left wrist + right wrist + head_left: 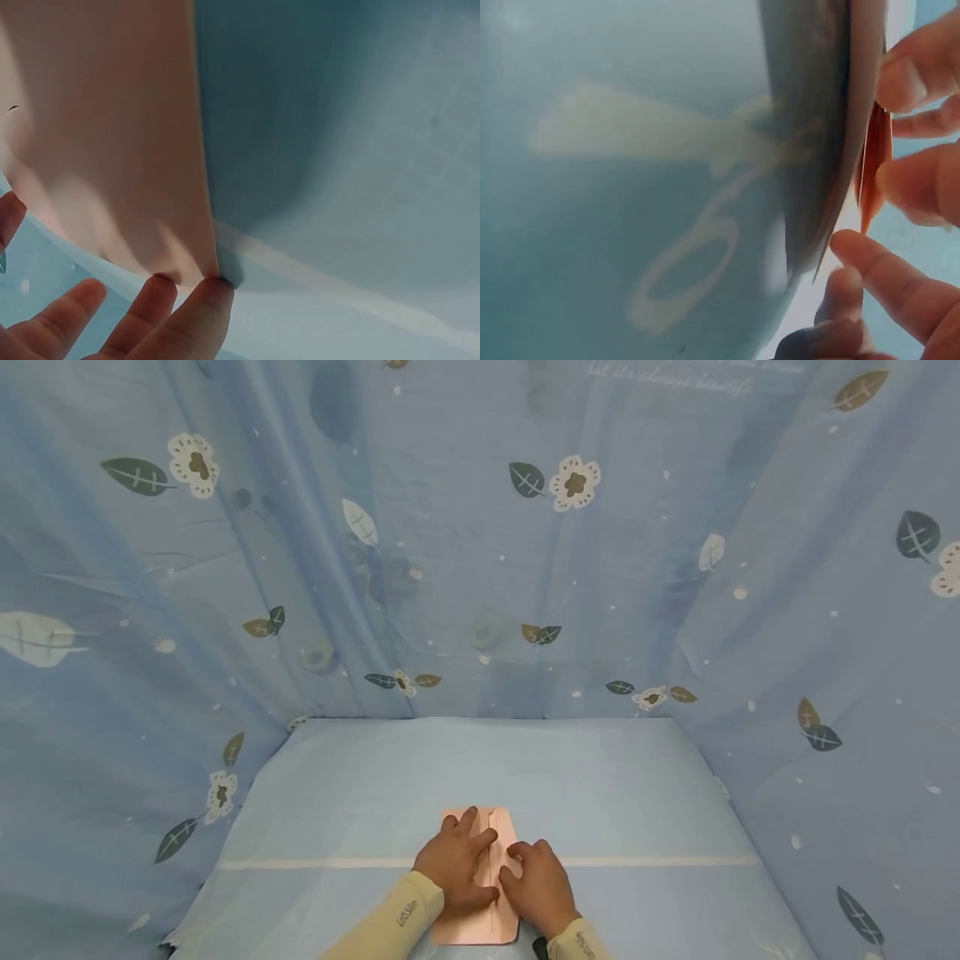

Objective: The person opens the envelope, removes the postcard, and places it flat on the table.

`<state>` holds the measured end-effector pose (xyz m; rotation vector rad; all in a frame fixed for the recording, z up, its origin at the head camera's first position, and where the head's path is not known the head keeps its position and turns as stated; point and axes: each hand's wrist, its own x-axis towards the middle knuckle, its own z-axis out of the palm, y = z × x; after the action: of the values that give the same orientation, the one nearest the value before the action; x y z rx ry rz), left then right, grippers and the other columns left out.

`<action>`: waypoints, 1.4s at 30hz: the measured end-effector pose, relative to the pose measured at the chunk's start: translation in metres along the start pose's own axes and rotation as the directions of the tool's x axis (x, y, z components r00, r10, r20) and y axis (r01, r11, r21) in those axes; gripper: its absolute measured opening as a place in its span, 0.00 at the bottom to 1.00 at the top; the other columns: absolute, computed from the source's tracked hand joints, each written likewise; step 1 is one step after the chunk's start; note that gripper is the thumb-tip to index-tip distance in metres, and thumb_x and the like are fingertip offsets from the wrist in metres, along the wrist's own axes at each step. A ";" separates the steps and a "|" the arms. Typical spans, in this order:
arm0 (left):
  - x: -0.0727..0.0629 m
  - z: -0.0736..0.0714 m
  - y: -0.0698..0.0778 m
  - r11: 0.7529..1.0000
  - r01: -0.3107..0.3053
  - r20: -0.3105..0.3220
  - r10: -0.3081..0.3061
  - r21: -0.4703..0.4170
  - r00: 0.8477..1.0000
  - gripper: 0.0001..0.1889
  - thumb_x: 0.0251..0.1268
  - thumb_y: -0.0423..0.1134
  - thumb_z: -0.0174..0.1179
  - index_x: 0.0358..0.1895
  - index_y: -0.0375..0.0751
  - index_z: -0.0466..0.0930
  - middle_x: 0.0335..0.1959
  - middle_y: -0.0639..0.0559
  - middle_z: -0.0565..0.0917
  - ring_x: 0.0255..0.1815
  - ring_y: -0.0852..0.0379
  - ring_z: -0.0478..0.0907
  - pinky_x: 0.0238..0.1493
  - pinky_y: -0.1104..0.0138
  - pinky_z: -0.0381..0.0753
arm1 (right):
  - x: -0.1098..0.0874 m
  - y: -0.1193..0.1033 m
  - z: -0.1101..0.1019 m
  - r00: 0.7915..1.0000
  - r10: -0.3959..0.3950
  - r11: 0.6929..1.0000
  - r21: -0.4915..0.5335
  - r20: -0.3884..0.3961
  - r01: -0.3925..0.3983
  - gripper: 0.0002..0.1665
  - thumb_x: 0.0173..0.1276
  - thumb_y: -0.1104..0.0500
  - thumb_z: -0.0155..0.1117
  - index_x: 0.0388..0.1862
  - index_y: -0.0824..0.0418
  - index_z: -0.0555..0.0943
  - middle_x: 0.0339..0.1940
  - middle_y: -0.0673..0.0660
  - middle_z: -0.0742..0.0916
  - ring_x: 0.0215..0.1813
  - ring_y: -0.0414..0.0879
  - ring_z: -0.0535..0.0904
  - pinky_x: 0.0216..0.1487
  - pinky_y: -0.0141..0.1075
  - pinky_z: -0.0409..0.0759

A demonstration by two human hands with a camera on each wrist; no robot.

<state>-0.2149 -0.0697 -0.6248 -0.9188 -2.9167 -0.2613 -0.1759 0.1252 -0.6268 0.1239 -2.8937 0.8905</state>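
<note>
A pink paper envelope lies upright on the table, with a long flap along its right side. My left hand rests spread over its left part, the thumb reaching across to the flap's seam. In the left wrist view, fingertips touch a corner of the envelope. At the right edge, my right hand holds the flap between bent thumb and fingers. The right wrist view shows the envelope's edge with its layers slightly apart and several fingers beside it; whose each one is stays unclear.
The pale blue table cover has a white stripe running across it. Blue curtains printed with leaves and flowers surround the table at the back and both sides. A small dark object sits by the right wrist.
</note>
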 end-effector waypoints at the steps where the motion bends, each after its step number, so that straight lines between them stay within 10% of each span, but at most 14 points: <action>1: 0.000 0.001 0.000 1.000 0.002 0.001 -0.002 0.000 1.000 0.45 0.49 0.75 0.67 0.71 0.61 0.76 0.77 0.37 0.66 0.60 0.39 0.74 0.37 0.59 0.84 | 0.002 0.000 0.000 1.000 -0.002 1.000 0.002 0.008 0.002 0.17 0.65 0.50 0.76 0.48 0.57 0.88 0.34 0.51 0.79 0.31 0.42 0.73 0.33 0.40 0.75; 42: 0.000 0.003 -0.002 1.000 0.002 -0.005 -0.002 -0.006 1.000 0.42 0.50 0.74 0.67 0.70 0.61 0.75 0.76 0.37 0.67 0.59 0.38 0.75 0.36 0.60 0.84 | 0.024 0.008 0.011 0.994 0.011 1.000 0.010 0.110 -0.013 0.33 0.57 0.42 0.81 0.53 0.58 0.80 0.34 0.52 0.82 0.33 0.44 0.77 0.35 0.45 0.78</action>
<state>-0.2159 -0.0704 -0.6281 -0.9143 -2.9141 -0.2719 -0.2014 0.1246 -0.6373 0.1618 -2.9944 0.9305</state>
